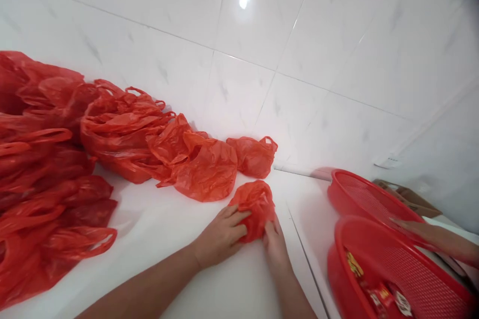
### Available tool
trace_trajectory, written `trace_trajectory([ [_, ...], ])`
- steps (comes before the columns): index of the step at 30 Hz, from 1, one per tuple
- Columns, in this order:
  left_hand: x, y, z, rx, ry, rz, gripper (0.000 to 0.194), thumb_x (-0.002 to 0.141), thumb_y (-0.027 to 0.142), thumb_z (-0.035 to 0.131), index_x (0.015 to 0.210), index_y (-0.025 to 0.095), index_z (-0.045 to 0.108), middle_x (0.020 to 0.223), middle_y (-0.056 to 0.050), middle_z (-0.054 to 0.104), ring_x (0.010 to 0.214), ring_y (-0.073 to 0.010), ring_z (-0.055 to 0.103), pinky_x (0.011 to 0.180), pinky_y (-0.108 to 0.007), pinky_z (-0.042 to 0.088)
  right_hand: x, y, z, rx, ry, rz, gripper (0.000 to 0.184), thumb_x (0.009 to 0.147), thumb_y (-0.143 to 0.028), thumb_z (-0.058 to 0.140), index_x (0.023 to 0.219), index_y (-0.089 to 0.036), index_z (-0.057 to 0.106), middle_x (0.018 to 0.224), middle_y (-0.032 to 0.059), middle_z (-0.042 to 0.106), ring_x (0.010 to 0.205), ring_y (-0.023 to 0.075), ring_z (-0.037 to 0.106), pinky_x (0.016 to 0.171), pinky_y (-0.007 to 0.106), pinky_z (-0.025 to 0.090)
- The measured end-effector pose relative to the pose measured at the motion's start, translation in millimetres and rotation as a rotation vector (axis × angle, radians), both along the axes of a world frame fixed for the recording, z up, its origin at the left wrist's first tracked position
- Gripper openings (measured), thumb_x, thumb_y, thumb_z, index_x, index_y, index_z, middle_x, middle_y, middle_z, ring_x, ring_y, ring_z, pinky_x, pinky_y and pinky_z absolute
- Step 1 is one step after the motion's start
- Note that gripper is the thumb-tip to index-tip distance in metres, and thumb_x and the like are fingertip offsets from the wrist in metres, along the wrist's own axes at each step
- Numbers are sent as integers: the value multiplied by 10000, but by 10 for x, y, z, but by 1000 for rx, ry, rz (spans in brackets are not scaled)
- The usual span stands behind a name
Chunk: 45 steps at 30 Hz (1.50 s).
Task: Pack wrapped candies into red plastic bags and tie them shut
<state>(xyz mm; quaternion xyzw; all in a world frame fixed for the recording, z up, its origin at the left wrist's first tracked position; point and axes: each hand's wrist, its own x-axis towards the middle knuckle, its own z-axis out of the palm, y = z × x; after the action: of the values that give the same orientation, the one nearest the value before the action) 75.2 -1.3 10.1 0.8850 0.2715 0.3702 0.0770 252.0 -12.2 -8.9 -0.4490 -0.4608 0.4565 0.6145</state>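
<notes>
A small red plastic bag [256, 204] lies bunched on the white table [220, 289], between my two hands. My left hand [222, 237] presses on its left side with the fingers curled over the film. At its right edge my right hand [275, 241] pinches the plastic. What the bag holds, if anything, is hidden. Just behind it sit another red bag [254, 157] with a loop handle and a fuller, crumpled red bag [209, 169].
Many red bags [37, 199] pile up along the left. On the right stand two red plastic baskets [374, 229] [366, 192], the nearer with small wrapped packets [385, 296]. Another person's hand [411, 229] reaches over the farther one. A cardboard box [411, 197] is behind; a tiled wall [239, 60] backs the table.
</notes>
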Motion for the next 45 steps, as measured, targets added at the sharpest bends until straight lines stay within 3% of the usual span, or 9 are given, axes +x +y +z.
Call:
trace_trajectory([
  [4, 13, -45, -23, -173, 72, -72, 210, 763, 373, 639, 719, 190, 546, 975, -40, 649, 921, -219, 552, 825, -348, 424, 31, 2, 45, -72, 142, 56, 238, 737, -245, 676, 969, -214, 633, 966, 26, 675, 889, 186, 620, 781, 304, 486],
  [8, -33, -11, -65, -381, 79, 137, 98, 832, 302, 511, 801, 212, 534, 741, -4, 612, 701, -174, 551, 652, -290, 400, 127, 38, 51, -115, 351, 52, 324, 675, -125, 666, 981, -230, 642, 901, 8, 687, 775, 165, 635, 684, 282, 505],
  [11, -82, 27, -43, -552, 21, 277, 183, 846, 294, 447, 1007, 241, 515, 719, 17, 592, 658, -170, 553, 621, -277, 385, 264, 109, 32, -136, 460, 4, 330, 642, -108, 675, 948, -230, 655, 861, -2, 691, 764, 158, 638, 658, 264, 511],
  [15, -140, 59, 36, -693, -91, 338, 541, 828, 370, 477, 1334, 274, 309, 689, 49, 537, 636, -163, 541, 631, -274, 402, 413, 177, 10, -160, 519, -10, 286, 627, -120, 688, 896, -215, 661, 867, 2, 692, 737, 153, 633, 630, 256, 508],
  [26, -141, 76, -2, -562, -91, 204, 940, 696, 385, 678, 1445, 336, 114, 925, -18, 624, 770, -209, 606, 682, -320, 474, 62, 77, 221, -229, 223, 235, 241, 654, -183, 660, 895, -193, 646, 809, 17, 668, 675, 155, 588, 636, 275, 471],
  [32, -173, 58, 103, -40, -229, 198, 820, 684, 467, 709, 1394, 332, 324, 1274, -134, 458, 1123, -315, 478, 910, -509, 411, -89, -55, 384, -158, -82, 306, 201, 686, -186, 553, 859, -192, 653, 814, 5, 664, 728, 165, 584, 682, 288, 467],
  [36, -181, 13, 315, -276, -257, -22, 284, 824, 277, 563, 1100, 283, 630, 1126, -69, 596, 1004, -229, 548, 872, -375, 439, -14, -142, 462, -100, -263, 352, 297, 669, -116, 443, 858, -196, 657, 812, -9, 653, 763, 166, 585, 682, 283, 464],
  [40, -260, 6, 633, -680, -560, 132, 112, 804, 242, 526, 768, 196, 622, 740, -5, 614, 696, -155, 546, 635, -250, 435, 277, -134, 577, -63, -478, 119, 369, 643, -101, 405, 881, -197, 670, 910, 15, 643, 820, 168, 583, 716, 289, 464],
  [45, -393, 96, 832, -663, -800, 414, 118, 790, 293, 564, 749, 187, 598, 727, 5, 579, 694, -139, 518, 618, -220, 413, 396, -436, 918, 48, -605, -540, 317, 789, -202, 473, 1081, -218, 596, 1124, 65, 588, 975, 204, 563, 808, 346, 464],
])
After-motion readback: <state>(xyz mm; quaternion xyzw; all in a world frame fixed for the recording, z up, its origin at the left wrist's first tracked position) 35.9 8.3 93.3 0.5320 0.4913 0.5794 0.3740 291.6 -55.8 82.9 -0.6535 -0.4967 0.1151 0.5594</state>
